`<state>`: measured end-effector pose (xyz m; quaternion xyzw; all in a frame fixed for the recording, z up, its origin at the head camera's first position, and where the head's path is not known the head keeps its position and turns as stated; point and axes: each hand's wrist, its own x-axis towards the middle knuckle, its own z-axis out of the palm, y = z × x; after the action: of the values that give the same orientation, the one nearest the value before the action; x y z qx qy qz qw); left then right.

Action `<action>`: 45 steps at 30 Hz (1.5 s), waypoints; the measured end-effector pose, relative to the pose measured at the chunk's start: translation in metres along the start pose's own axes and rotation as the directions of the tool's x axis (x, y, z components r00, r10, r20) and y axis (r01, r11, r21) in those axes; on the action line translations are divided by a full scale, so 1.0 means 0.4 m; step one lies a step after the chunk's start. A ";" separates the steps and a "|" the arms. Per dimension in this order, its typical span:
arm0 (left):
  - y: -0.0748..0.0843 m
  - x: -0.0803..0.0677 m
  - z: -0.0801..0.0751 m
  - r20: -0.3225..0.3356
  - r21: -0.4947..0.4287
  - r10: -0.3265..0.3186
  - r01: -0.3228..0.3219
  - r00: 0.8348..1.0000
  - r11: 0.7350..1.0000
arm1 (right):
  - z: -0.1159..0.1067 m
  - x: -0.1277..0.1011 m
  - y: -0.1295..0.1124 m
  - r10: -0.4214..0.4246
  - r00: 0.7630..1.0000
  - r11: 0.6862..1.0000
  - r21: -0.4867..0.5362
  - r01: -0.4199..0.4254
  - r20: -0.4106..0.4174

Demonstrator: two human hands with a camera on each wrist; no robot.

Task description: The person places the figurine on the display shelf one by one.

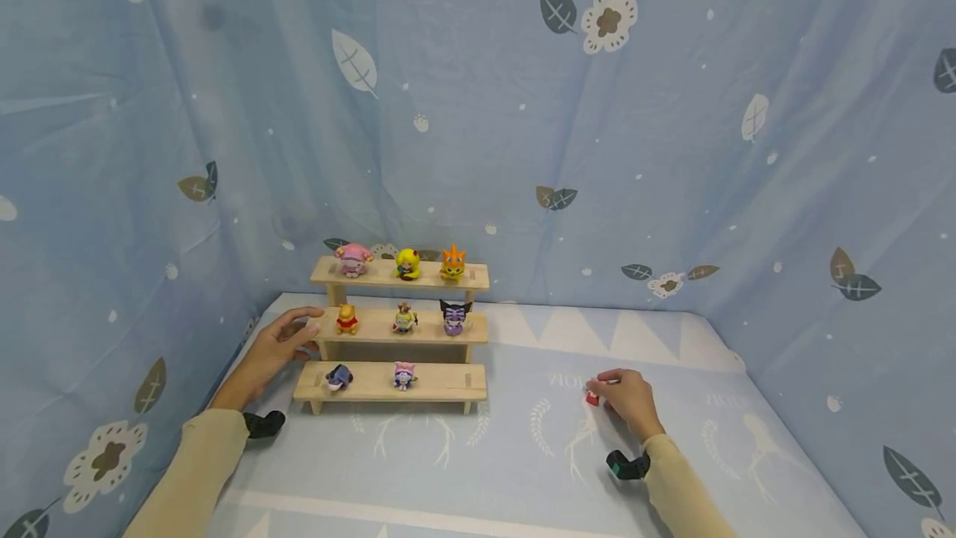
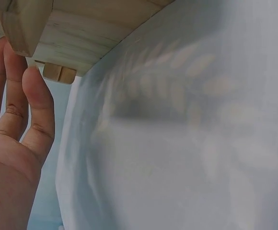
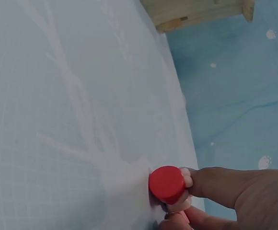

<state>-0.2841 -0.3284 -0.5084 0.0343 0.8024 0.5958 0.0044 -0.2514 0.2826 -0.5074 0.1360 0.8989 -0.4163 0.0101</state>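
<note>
A small red-capped toy (image 3: pixel 167 184) sits on the pale blue mat (image 1: pixel 523 455), right of the three-tier wooden shelf (image 1: pixel 399 329), pinched between the fingertips of the right hand (image 1: pixel 629 399). Over on the left, the left hand (image 1: pixel 272 349) rests with straight fingers against the shelf's middle tier, holding nothing. Eight little figurines stand along the tiers, a pink one (image 1: pixel 353 259) at the top left.
</note>
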 end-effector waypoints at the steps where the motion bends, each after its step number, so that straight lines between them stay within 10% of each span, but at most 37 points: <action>1: 0.001 0.001 0.000 0.000 0.002 -0.001 0.001 1.000 1.000 | 0.000 0.000 -0.001 0.007 1.000 1.000 0.013 -0.007 0.005; 12: -0.002 0.000 0.000 -0.004 0.000 0.024 -0.024 1.000 1.000 | 0.007 -0.003 0.003 -0.021 0.995 0.989 0.151 0.006 0.101; 27: -0.014 0.002 0.004 -0.016 -0.019 -0.003 0.003 1.000 1.000 | 0.011 0.004 -0.010 -0.019 0.979 1.000 0.006 0.019 0.204; 45: -0.005 -0.001 0.008 -0.031 -0.017 -0.012 0.012 0.999 1.000 | 0.013 0.007 -0.022 -0.285 0.955 0.944 0.195 0.265 0.082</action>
<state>-0.2837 -0.3259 -0.5114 0.0201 0.7976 0.6028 -0.0041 -0.2567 0.2737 -0.5046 -0.0135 0.8654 -0.5008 -0.0118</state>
